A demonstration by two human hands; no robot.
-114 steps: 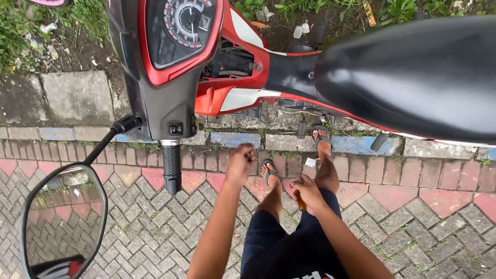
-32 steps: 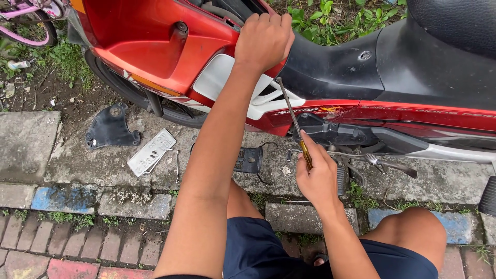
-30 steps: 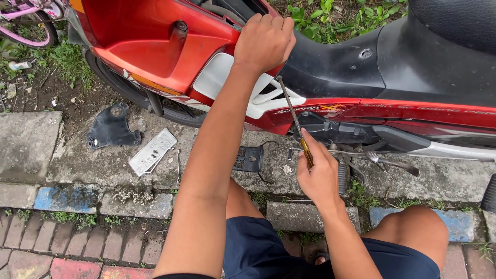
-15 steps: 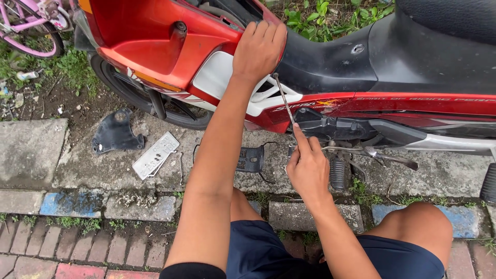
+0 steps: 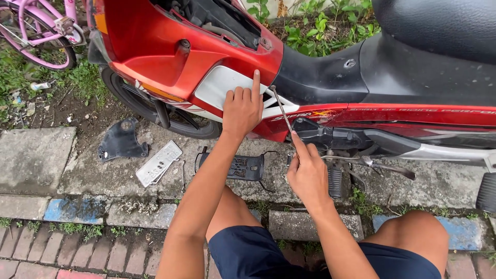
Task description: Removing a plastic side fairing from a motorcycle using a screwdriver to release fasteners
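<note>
Our right hand (image 5: 308,175) grips a screwdriver (image 5: 282,111), tip at the seam of the red motorbike (image 5: 170,57). Our left hand (image 5: 242,106) rests loosely curled on the white panel (image 5: 214,88), forefinger out

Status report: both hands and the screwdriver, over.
Left hand flat on white side panel. Right hand gripping screwdriver, tip at panel edge. Nothing blocking.

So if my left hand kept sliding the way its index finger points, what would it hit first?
Probably the red upper body panel. The left hand lies on the white side panel, index finger pointing up the bike's side. Depth is hard to judge.
</note>
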